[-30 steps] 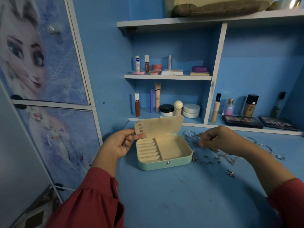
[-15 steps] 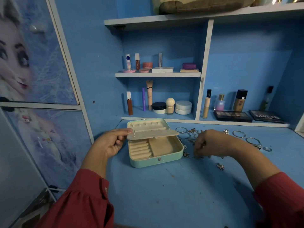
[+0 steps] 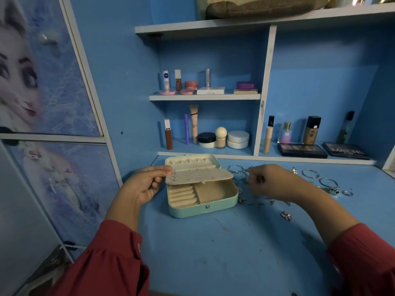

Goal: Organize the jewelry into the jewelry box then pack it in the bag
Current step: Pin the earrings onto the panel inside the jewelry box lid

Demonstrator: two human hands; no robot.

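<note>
A mint-green jewelry box [image 3: 203,208] lies open on the blue desk, its lid [image 3: 192,162] folded back. My left hand [image 3: 145,184] pinches the left edge of the cream earring panel [image 3: 201,176], holding it level above the tray; stud posts stick through near my thumb. My right hand [image 3: 269,182] hovers just right of the box with fingers curled, pinching a small dark piece of jewelry [image 3: 260,178]. Loose earrings [image 3: 285,215] and silver bangles [image 3: 310,174] lie scattered on the desk to the right.
Shelves at the back hold cosmetics: tubes, jars [image 3: 237,139], bottles [image 3: 312,130] and dark palettes [image 3: 301,150]. A brown bag [image 3: 263,6] sits on the top shelf. A cupboard with a printed character door [image 3: 42,82] stands at the left. The desk [image 3: 224,253] continues toward me.
My left hand has tipped the earring panel down from upright to flat over the box. My right hand has lifted from the jewelry pile, holding a small piece. The view shifted slightly.
</note>
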